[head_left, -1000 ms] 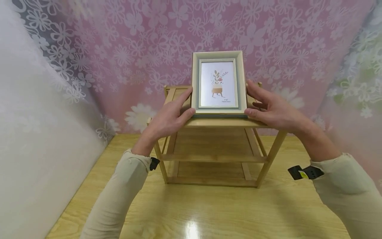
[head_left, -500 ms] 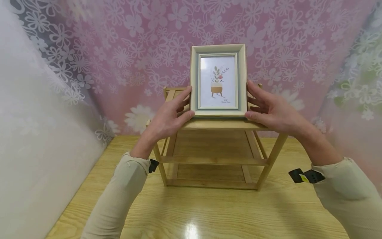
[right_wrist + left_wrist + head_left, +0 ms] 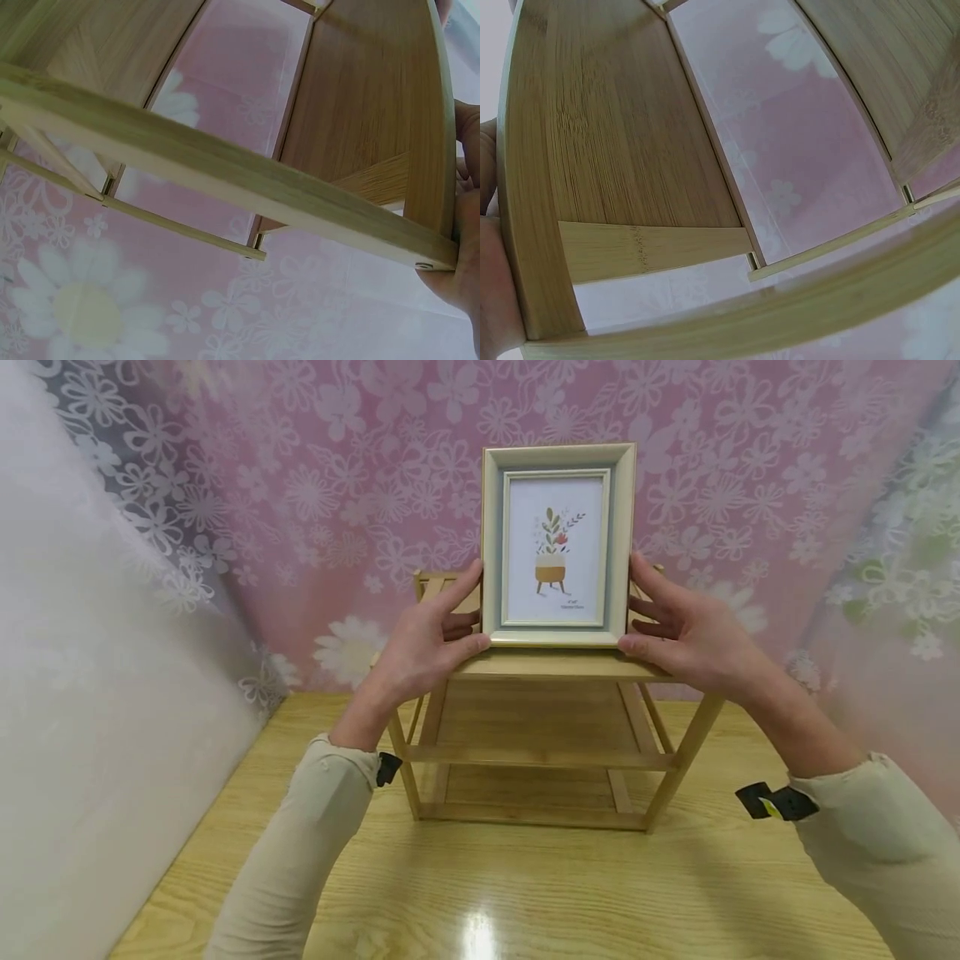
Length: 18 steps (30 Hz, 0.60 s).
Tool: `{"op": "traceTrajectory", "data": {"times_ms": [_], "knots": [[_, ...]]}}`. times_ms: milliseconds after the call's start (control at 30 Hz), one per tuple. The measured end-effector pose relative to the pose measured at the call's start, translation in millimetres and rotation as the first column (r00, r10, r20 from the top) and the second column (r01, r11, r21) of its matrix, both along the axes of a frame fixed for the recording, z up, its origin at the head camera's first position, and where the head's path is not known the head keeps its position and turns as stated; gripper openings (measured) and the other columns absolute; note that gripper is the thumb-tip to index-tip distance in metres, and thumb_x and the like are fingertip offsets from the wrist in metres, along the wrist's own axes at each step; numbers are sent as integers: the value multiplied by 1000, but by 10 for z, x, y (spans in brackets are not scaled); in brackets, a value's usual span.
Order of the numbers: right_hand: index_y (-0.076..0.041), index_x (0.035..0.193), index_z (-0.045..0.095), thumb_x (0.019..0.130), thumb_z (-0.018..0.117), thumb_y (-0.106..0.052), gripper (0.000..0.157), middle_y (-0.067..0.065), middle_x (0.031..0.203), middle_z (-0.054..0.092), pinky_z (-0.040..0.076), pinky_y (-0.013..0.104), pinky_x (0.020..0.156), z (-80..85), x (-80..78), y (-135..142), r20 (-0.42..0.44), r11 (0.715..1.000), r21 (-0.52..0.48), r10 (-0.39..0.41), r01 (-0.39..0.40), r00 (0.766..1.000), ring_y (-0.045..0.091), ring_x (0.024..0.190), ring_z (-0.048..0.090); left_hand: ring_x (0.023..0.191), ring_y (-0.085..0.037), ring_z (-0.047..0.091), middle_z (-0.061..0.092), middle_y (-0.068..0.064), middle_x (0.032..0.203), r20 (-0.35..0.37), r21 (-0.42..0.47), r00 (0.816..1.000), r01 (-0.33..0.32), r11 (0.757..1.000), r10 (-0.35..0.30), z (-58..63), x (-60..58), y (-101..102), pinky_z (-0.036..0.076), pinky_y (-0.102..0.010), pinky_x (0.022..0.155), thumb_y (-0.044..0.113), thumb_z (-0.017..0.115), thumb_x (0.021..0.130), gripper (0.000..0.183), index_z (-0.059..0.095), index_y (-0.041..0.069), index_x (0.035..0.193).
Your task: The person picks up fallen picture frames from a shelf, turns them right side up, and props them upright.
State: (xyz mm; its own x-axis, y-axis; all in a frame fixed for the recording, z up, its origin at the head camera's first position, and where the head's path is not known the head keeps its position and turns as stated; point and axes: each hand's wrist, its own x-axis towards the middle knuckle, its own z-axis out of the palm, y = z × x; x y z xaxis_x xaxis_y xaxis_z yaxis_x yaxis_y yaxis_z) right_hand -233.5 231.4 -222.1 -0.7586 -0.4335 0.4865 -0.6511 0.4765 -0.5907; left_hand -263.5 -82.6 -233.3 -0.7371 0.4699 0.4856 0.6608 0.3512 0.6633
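Observation:
A cream and grey-blue picture frame [image 3: 619, 539], with a potted-plant print behind its pane, stands nearly upright over the top shelf of a wooden rack [image 3: 555, 667]. My left hand [image 3: 427, 647] grips its left side, thumb at the lower front corner. On the opposite side my right hand [image 3: 693, 635] holds the frame likewise, thumb at the lower right corner. The frame's bottom edge is close over the front of the top shelf. Both wrist views look up at the rack's underside, with part of the left hand [image 3: 495, 292] and right hand [image 3: 469, 225] at the edges.
The slatted rack has a middle shelf [image 3: 536, 718] and a bottom shelf [image 3: 528, 792] below the frame. It stands on a light wood-patterned floor [image 3: 480, 877]. Behind it hangs a pink flowered backdrop [image 3: 360, 485], with pale sheets at both sides.
The picture frame has tilted up from leaning back to nearly upright, its top edge rising in view. Both hands keep their hold on its sides.

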Motion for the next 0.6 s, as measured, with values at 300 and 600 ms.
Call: {"op": "traceTrajectory", "data": {"times_ms": [300, 600], "knots": [[-27, 149, 21, 81, 69, 3, 88, 3, 155, 23, 44, 15, 87, -18, 26, -9, -34, 999, 0, -52, 52, 998, 35, 127, 42, 114, -22, 59, 24, 11, 153, 8, 47, 1000, 2, 999, -3, 6, 11, 17, 50, -25, 86, 3, 69, 85, 83, 24, 29, 149], [-26, 148, 24, 79, 72, 2, 89, 3, 152, 27, 46, 16, 83, -42, 24, -15, -117, 995, 19, -93, 96, 989, 33, 122, 49, 110, -28, 61, 24, 7, 154, -1, 85, 1000, 11, 996, -11, 5, -5, 37, 50, -25, 87, 1, 70, 83, 89, 18, 26, 151]]}}
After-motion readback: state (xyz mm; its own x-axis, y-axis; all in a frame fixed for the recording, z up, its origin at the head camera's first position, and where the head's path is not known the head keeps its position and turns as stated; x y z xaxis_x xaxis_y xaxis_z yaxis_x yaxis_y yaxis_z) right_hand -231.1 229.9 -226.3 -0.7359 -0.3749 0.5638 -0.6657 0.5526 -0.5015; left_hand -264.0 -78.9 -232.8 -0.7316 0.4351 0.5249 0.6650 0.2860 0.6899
